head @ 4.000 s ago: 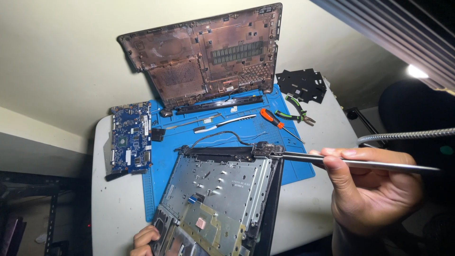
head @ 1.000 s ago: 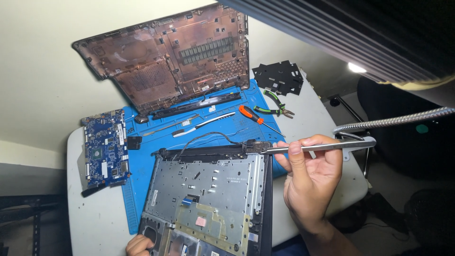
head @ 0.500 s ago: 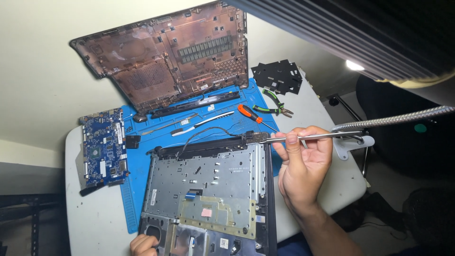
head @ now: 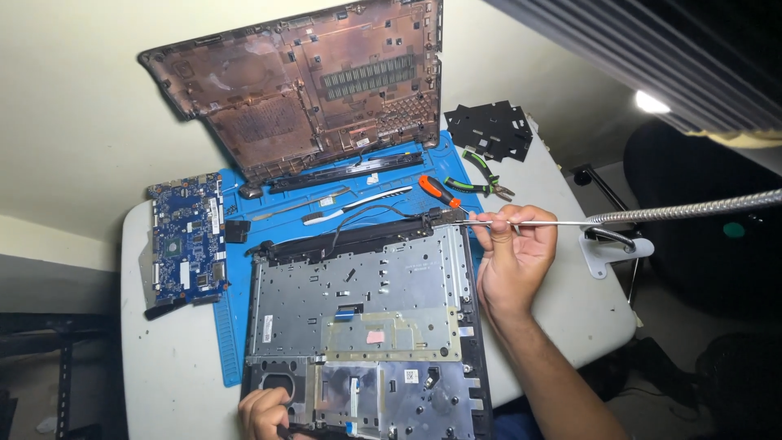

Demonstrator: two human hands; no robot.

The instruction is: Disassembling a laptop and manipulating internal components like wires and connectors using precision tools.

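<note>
right hand (head: 513, 261) pinching thin metal rod (head: 521, 222), tip at laptop hinge (head: 444, 217)

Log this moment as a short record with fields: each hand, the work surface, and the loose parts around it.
right hand: pinches a thin metal rod, tip at the hinge corner of the open grey laptop chassis
left hand: rests on the chassis's near left corner
surface: blue rubber mat on a white table
left of mat: blue circuit board
behind: brown laptop bottom cover, propped up
right: orange-handled screwdriver, green-handled pliers
</note>
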